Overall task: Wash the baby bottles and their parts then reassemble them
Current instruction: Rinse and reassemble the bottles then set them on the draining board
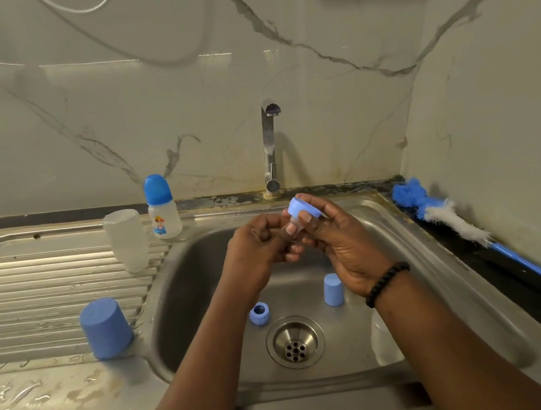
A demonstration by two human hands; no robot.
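Over the steel sink (405,256), my right hand (338,240) grips a blue bottle collar ring (302,208) with a clear teat (295,227) poking from it. My left hand (257,250) pinches the teat from below with curled fingers. In the basin lie a second blue collar ring (259,313), a small blue cap (333,289) standing mouth down, and a clear bottle body (384,340) partly hidden by my right forearm. On the drainboard stand an assembled bottle (162,208) with a blue cap, an upturned clear bottle body (127,239) and a large blue cap (106,328).
The tap (270,150) rises behind the basin with no water running. A blue and white bottle brush (462,225) lies along the counter by the right wall. The drain (295,342) sits mid basin. The ribbed drainboard (34,291) at left is wet.
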